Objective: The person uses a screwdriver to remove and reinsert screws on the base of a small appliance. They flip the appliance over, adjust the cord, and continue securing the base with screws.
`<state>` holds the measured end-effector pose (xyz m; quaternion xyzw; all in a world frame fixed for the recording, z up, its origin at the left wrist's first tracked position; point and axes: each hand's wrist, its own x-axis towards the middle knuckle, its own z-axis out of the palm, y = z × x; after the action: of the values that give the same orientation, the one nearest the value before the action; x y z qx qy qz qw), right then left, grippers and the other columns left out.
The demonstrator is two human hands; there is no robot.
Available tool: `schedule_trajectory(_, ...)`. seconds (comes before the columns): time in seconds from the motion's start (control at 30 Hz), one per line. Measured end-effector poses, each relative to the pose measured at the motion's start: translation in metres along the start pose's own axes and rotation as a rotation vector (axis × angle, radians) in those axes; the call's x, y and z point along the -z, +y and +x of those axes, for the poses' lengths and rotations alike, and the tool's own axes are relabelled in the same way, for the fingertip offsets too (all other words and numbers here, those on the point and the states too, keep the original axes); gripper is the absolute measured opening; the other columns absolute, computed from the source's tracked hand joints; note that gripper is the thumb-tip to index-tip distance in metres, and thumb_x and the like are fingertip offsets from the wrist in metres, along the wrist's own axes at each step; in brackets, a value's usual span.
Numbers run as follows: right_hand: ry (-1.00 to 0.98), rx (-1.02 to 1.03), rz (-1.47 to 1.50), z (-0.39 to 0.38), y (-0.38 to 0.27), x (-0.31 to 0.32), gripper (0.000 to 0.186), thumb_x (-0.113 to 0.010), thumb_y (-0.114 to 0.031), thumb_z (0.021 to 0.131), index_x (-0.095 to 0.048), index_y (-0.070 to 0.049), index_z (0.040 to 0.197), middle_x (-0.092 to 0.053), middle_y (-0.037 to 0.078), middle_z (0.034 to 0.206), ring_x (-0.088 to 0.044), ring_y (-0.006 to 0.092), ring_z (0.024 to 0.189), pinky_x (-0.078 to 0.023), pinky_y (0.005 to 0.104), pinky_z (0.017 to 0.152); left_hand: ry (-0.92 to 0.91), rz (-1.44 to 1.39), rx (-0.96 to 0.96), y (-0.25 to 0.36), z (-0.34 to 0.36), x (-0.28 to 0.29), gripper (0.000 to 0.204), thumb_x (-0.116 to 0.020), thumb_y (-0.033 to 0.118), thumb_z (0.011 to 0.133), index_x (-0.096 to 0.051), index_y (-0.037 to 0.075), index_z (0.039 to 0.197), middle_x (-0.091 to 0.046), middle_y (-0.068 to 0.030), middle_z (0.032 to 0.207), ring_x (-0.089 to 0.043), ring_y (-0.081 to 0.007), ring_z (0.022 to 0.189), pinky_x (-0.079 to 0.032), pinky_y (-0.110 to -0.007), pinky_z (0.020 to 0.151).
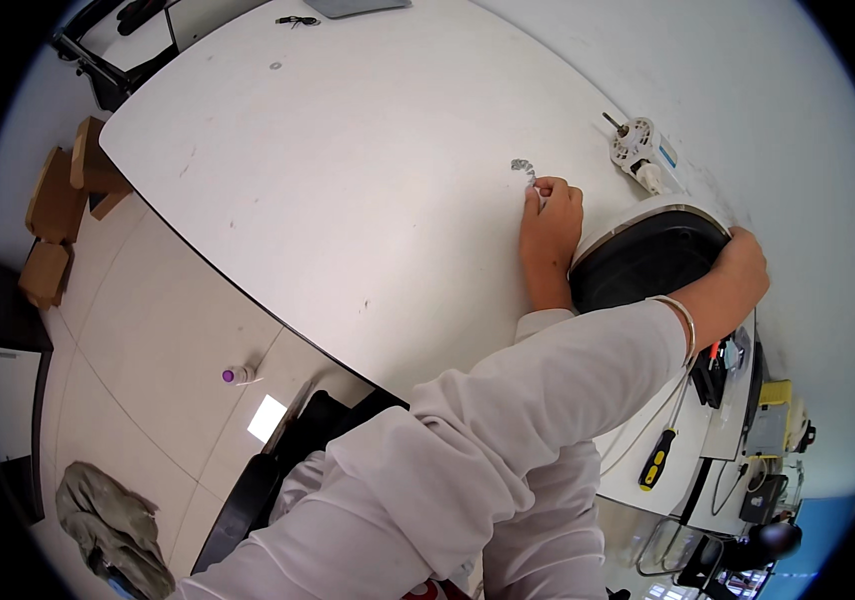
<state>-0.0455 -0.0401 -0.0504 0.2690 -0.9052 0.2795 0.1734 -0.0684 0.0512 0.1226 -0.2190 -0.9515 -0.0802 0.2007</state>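
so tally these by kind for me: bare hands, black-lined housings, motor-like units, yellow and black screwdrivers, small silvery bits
Bare hands: 2, left hand and right hand
Black-lined housing: 1
Motor-like unit: 1
Yellow and black screwdriver: 1
Total: 5, without the small silvery bits, too bunched to count

Bright, even light washes the white table point(328, 190), leaving soft shadows; a glaring white patch point(267, 418) shines on the floor point(148, 330) at left. Straight lines bow (fisheye distortion) toward blackened corners.
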Motion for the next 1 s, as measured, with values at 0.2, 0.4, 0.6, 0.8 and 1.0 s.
schedule_trajectory(0.2, -0.007, -0.028, -0.07, 0.003, -0.006, 0.005, 0.013, -0.063, -0.017, 0.085, -0.059, -0.01, 0.094, -0.055, 0.009, 0.096, -0.057, 0.0277, 0.089, -0.047, 0.0392, 0.075, 0.096, 0.018, 0.015, 0.005, 0.001, -0.003, 0.027, -0.066, 0.031, 0.08, -0.071, 0.016, 0.102, -0.068, -0.0032, 0.104, -0.064, -0.0208, 0.1, -0.046, -0.042, 0.08)
schedule_trajectory(0.4, -0.033, 0.125, 0.228, -0.025, -0.026, 0.006, 0.005, -0.056, -0.008, 0.085, -0.059, -0.01, 0.088, -0.058, 0.012, 0.092, -0.056, 0.0299, 0.088, -0.046, 0.0389, 0.078, 0.036, -0.088, 0.058, -0.011, -0.013, 0.009, 0.041, -0.073, 0.046, 0.07, -0.072, 0.011, 0.091, -0.07, -0.0089, 0.089, -0.067, -0.0283, 0.088, -0.052, -0.039, 0.079)
schedule_trajectory(0.6, -0.169, 0.272, 0.079, -0.152, -0.018, 0.091, 0.015, -0.056, -0.008, 0.084, -0.06, -0.004, 0.098, -0.061, 0.012, 0.101, -0.06, 0.0277, 0.09, -0.051, 0.0369, 0.075, 0.183, -0.002, 0.034, -0.001, -0.011, 0.005, 0.042, -0.073, 0.049, 0.071, -0.073, 0.014, 0.092, -0.07, -0.008, 0.091, -0.067, -0.0248, 0.09, -0.052, -0.035, 0.075)
schedule_trajectory(0.8, -0.299, -0.151, 0.196, -0.174, 0.018, 0.256, 0.013, -0.067, -0.012, 0.079, -0.063, -0.003, 0.089, -0.064, 0.006, 0.082, -0.063, 0.0223, 0.074, -0.051, 0.0324, 0.063, 0.296, 0.078, 0.037, -0.021, -0.027, 0.004, 0.049, -0.07, 0.053, 0.07, -0.07, 0.011, 0.096, -0.069, -0.0086, 0.083, -0.067, -0.0256, 0.081, -0.052, -0.036, 0.07)
schedule_trajectory(1.0, 0.078, -0.384, -0.319, -0.182, 0.13, 0.266, 0.015, -0.073, -0.018, 0.075, -0.062, -0.007, 0.077, -0.063, 0.004, 0.072, -0.058, 0.0207, 0.066, -0.047, 0.0319, 0.059, 0.283, 0.051, 0.041, -0.013, -0.02, 0.001, 0.055, -0.069, 0.056, 0.07, -0.069, 0.012, 0.103, -0.07, -0.0073, 0.086, -0.066, -0.0251, 0.081, -0.052, -0.036, 0.072)
